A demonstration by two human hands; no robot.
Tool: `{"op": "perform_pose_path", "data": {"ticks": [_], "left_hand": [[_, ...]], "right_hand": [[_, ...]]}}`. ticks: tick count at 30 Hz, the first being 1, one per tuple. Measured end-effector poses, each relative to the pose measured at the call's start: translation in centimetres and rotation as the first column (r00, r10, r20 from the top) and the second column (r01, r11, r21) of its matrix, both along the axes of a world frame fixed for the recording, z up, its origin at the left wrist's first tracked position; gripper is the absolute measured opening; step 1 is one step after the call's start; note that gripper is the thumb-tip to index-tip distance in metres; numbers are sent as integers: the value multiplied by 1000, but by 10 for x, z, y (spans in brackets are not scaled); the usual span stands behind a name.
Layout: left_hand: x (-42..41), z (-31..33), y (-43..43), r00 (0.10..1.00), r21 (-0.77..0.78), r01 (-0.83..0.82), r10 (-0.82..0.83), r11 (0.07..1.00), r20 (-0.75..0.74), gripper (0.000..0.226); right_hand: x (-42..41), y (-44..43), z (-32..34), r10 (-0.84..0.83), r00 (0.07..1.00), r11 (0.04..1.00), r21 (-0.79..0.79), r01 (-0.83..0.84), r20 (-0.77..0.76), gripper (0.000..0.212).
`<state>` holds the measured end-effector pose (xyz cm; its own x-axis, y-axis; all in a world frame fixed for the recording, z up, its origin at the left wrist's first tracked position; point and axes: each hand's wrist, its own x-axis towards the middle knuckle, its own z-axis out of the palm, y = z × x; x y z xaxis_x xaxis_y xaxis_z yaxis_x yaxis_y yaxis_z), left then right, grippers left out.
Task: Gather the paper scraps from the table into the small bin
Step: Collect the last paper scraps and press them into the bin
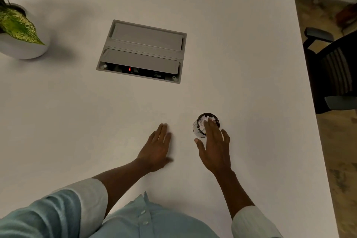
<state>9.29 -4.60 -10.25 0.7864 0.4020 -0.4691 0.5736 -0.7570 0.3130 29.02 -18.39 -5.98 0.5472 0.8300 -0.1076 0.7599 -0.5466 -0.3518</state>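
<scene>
Hazards at this stage are few but real. The small bin (198,129) stands upright on the table (241,67), and the paper scraps (202,121) sit heaped in its mouth, about level with the rim. The right grip (214,147) is released, fingers straight, with its fingertips (210,122) laid over the bin's mouth. I cannot tell whether they press on the scraps. The left grip (157,147) is also released, flat and palm down on the table just left of the bin, grasping nothing.

1. Tipping. The bin looks light and narrow. A sideways push from the right grip, or its thumb catching the wall, would likely knock it over and spill the load.
2. Overflow. The heap looks loose. Lifting the fingers quickly could drag a scrap out over the rim.
3. Missed scraps. White paper on a white table is hard to spot from this view. I see none loose, but I would not count the task done without a check around both grips and under the left palm.
</scene>
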Motion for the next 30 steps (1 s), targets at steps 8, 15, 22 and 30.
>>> {"op": "perform_pose_path", "data": {"ticks": [8, 15, 22, 30], "left_hand": [[-29, -14, -5, 989, -29, 69, -72, 997, -126, 123], [-26, -11, 4, 987, -98, 69, -83, 993, -138, 111], [-47, 2, 15, 990, -43, -93, 88, 995, -107, 79], [-82, 37, 29, 988, 92, -106, 116, 990, -106, 72]], "right_hand": [[0, 5, -16, 76, 994, 972, -229, -55, 83, 78], [1, 18, -7, 30, 997, 967, -254, -11, 73, 70], [-16, 21, 23, -7, 981, 985, -170, 41, 194, 49], [-45, 15, 63, -59, 996, 998, -14, 60, 73, 37]]}}
